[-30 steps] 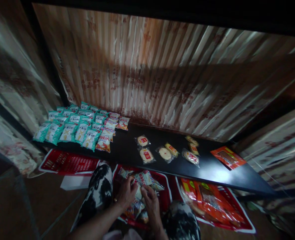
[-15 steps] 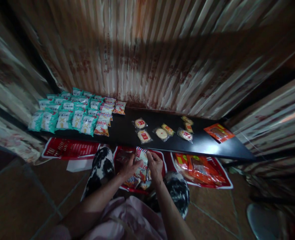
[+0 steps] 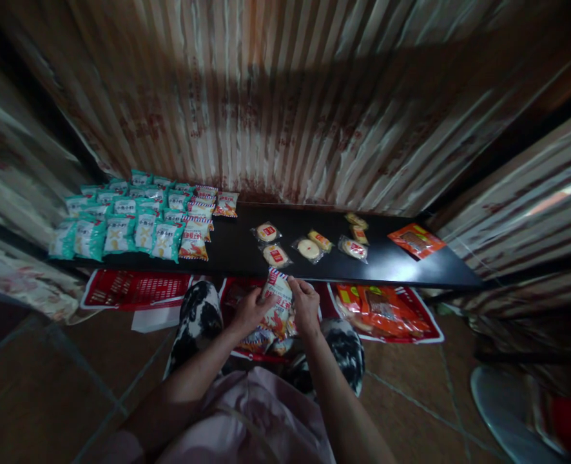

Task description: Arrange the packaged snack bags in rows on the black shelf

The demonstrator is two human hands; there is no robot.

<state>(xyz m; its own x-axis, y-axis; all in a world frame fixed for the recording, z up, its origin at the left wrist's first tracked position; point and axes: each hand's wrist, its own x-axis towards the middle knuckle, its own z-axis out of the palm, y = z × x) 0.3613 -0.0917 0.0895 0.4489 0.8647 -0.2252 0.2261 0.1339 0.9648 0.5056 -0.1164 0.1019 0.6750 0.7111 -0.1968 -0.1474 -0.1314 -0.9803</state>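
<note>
Between my hands is a white and orange snack bag (image 3: 278, 303) with a striped top edge, held upright over a red basket (image 3: 247, 353) at my knees. My left hand (image 3: 252, 310) grips its left side, thumb across the front. The fingers of my right hand (image 3: 305, 301) pinch its upper right edge. More snack bags (image 3: 259, 340) lie in that basket below, partly hidden by my hands. On the black shelf (image 3: 232, 248) in front of me, similar orange and white bags (image 3: 194, 240) stand beside rows of teal snack bags (image 3: 120, 233) at the left.
Round wrapped biscuits (image 3: 276, 256), small yellow packets (image 3: 320, 240) and a flat orange packet (image 3: 416, 240) lie on the shelf. A red basket (image 3: 111, 290) sits at lower left; another basket (image 3: 433, 334) at right holds orange packets (image 3: 387, 312). A grey stool (image 3: 495, 406) stands lower right. Striped curtain hangs behind.
Both hands have raised the snack bag slightly, toward the shelf's front edge. My view has shifted a little, so the shelf sits slightly higher and further left.
</note>
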